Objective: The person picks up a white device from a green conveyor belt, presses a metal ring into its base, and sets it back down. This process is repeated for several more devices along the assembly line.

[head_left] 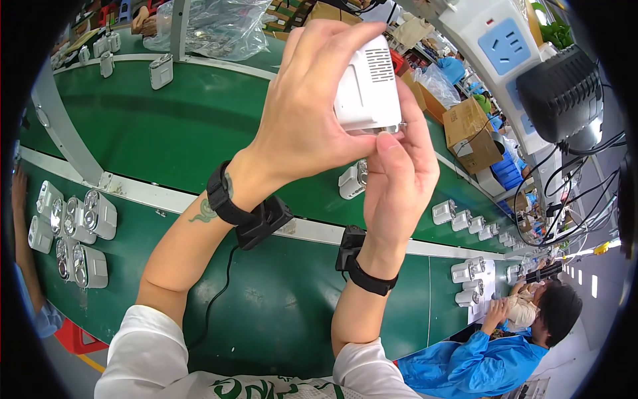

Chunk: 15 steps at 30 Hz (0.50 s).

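Raised in front of me is a white boxy plastic device [364, 96] with a grille of slots on its face. My left hand [302, 106] grips it from the left, with fingers over its top and the thumb under its lower edge. My right hand [400, 176] closes on its lower right corner, thumb tip beside a small metal piece [400, 127]. Part of that piece is hidden by the fingers. Behind my right hand, a similar white unit [352, 181] stands on the green conveyor belt [166, 126]. Both wrists wear black straps with small modules.
Several white units with round silver faces [91, 265] stand on the green worktop [266, 319] at left. More units [444, 212] line the belt at right. A power strip with a black adapter [561, 90] hangs upper right. A person in blue [465, 366] sits lower right.
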Available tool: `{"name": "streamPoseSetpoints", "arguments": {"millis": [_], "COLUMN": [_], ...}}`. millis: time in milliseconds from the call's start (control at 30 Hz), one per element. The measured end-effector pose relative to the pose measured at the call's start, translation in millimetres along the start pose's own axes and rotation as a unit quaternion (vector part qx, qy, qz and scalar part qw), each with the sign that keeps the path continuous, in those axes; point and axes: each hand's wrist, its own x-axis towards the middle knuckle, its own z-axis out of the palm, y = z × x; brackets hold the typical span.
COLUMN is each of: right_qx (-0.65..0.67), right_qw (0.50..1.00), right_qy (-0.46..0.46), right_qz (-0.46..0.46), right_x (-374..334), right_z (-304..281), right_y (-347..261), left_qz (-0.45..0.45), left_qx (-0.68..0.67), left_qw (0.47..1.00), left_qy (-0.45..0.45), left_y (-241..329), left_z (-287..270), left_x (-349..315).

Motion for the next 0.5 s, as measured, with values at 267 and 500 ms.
{"name": "streamPoseSetpoints", "arguments": {"millis": [267, 500], "right_qx": [0.007, 0.006], "right_qw": [0.999, 0.997], "right_qy": [0.036, 0.049], "right_qz": [-0.032, -0.054], "right_x": [-3.4, -4.7], "right_z": [10.7, 14.5], "right_y": [0.4, 3.0], "left_qz": [0.024, -0.021], "left_qx": [0.04, 0.063], "left_qw": [0.999, 0.997], "left_qy": [-0.001, -0.032], "left_y": [7.5, 14.9], "left_z": [-2.9, -3.8], "left_x": [3.1, -1.4]}}
